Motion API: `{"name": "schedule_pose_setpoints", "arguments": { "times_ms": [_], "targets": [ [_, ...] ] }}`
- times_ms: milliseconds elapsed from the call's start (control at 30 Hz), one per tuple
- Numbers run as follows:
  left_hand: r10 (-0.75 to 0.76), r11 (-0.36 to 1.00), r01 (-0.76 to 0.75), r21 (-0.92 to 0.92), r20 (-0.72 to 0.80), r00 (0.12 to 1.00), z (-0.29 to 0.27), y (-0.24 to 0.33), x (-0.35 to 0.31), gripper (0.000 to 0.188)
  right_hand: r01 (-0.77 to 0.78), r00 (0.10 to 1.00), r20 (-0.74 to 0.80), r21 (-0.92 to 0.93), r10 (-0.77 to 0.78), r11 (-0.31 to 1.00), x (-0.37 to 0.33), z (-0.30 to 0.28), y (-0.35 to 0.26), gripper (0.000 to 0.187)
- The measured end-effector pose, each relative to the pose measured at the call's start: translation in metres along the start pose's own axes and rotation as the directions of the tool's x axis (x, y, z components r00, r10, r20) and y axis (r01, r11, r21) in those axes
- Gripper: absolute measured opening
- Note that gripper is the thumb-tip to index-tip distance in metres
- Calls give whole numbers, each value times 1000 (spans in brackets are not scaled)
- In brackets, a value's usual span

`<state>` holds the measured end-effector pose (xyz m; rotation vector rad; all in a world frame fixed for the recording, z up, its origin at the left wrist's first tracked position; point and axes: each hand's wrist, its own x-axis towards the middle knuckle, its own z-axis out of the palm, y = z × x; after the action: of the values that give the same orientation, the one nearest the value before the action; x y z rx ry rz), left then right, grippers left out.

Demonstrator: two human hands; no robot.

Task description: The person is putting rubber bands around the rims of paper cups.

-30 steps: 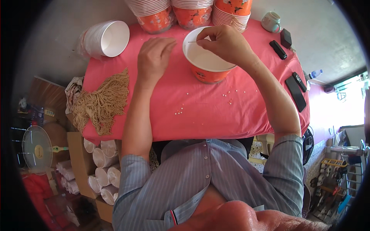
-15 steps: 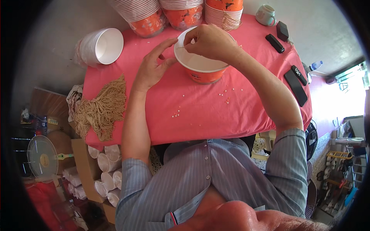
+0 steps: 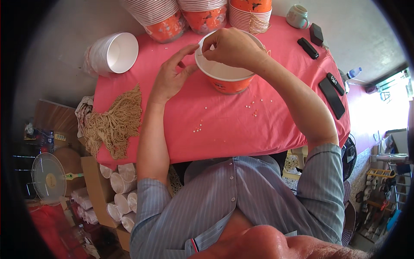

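Note:
An orange paper bucket (image 3: 230,85) with a white inside and dark printed shapes stands upright at the far middle of the table. My right hand (image 3: 237,48) reaches over its opening, thumb and fingers pinched together. From the pinch a short thin end of tan string (image 3: 200,55) pokes out toward the left wall. More of this string shows at the bucket's right rim. My left hand (image 3: 170,77) is at the left side of the bucket, fingers spread and fingertips against the rim. The underside of the right hand's grip is hidden.
A heap of tan strings (image 3: 116,123) lies at the table's left edge. Small pale beads (image 3: 197,128) are scattered in front. Stacked orange buckets (image 3: 166,28), white buckets (image 3: 122,52), a mug (image 3: 297,17), a phone (image 3: 331,98) and dark devices (image 3: 307,48) stand around.
My right hand has shifted slightly left inside the bucket's rim, and less of the string end shows. My left hand stays at the rim.

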<state>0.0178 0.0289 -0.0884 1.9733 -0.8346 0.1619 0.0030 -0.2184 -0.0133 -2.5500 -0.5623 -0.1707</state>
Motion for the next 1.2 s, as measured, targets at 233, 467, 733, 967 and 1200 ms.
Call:
{"name": "schedule_pose_setpoints", "arguments": {
  "times_ms": [233,467,733,967,1200],
  "targets": [
    [-21,996,16,-90,-65,998,11,7,3,47,73,996,-57,6,-72,997,8,12,10,23],
    [-144,989,136,-61,-149,978,20,3,1,23,54,998,15,6,-54,999,8,8,3,21],
    [-88,996,79,-39,-526,846,0,2,3,15,-38,999,11,82,37,996,10,-12,-6,24],
    [238,968,-166,187,-482,843,-10,40,8,14,116,990,56,164,-126,980,25,-11,-33,37],
    [-62,906,-115,-408,-395,917,-5,42,5,27,-9,993,109,478,-49,878,25,-16,-44,30]
  ]
}}
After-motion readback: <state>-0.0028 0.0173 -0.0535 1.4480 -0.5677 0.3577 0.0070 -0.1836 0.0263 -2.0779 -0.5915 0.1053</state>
